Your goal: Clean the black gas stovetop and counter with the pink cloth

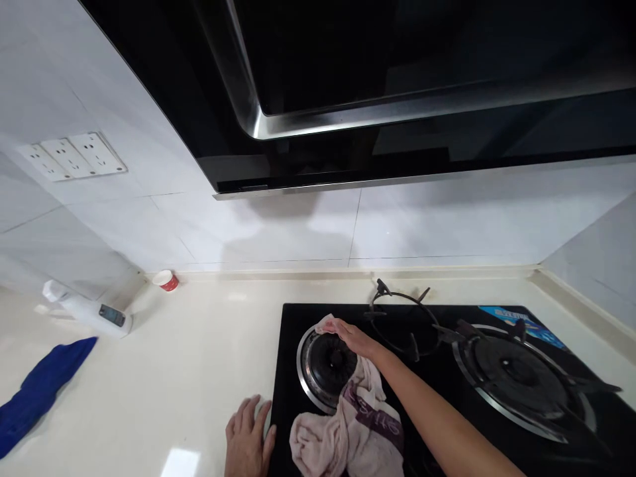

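Note:
My right hand (pixel 352 336) reaches over the left burner (pixel 330 368) of the black gas stove (pixel 293 324). Its fingers are closed on a pale pink bit of cloth at the burner's back rim. A pale pink towel (pixel 322 440) with a purple lettered band lies bunched over the burner's front and the stove; part of it passes behind my wrist. My left hand (pixel 248 437) lies on the white countertop beside the stove's left edge, fingers apart. Something pale greenish shows between its thumb and forefinger, too covered to make out.
A black pot stand (pixel 415 331) lies off its burner behind my right forearm. The right burner (pixel 517 374) carries its own stand. On the left are a white spray bottle (pixel 89 311), a blue cloth (pixel 47 381) and a red-and-white paper cup (pixel 166 280). A range hood (pixel 348 159) overhangs.

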The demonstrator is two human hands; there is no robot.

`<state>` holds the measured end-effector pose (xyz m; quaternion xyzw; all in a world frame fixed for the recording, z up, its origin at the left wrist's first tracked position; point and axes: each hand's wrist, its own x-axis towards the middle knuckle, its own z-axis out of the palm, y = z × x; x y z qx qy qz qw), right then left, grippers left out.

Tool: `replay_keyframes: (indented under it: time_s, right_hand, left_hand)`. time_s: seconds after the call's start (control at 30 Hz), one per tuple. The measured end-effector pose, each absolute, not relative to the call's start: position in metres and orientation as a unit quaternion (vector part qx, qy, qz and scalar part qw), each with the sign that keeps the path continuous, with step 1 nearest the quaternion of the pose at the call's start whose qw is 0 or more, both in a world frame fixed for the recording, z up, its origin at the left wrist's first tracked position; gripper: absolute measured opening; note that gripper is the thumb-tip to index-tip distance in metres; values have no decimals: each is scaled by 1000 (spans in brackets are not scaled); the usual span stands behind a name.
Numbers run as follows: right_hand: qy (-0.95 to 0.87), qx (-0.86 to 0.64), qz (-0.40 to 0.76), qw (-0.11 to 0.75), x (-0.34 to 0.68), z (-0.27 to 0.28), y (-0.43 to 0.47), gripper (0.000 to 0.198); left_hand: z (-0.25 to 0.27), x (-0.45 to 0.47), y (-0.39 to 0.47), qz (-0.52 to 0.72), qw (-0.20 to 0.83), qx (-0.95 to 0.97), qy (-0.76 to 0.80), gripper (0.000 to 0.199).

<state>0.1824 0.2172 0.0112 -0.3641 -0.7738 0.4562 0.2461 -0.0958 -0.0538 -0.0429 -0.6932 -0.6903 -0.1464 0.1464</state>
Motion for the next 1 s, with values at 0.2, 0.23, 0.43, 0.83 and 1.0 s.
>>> replay_keyframes:
  time_s: [0.2, 0.23, 0.43, 0.83, 1.0]
  right_hand:
    - [-819, -355, 398, 213, 167, 19, 227, 53]
    - [-817, -366, 390, 215, 171, 19, 225, 50]
    - [-780, -465, 339, 244, 216, 6, 174, 56]
    - [-804, -521, 188, 215, 197, -33, 12, 82]
    - [-863, -413, 224, 184, 172, -19, -12, 95]
  left_hand:
    - [-39, -99, -51, -146, 162, -703, -677, 38]
    - [-38, -100, -51, -146, 156, -703, -679, 38]
    - [-30, -96, -51, -141, 106, -696, -697, 39]
    - [-30, -93, -48, -132, 99, -687, -708, 39]
    - [-31, -91, -48, -129, 115, -689, -704, 38]
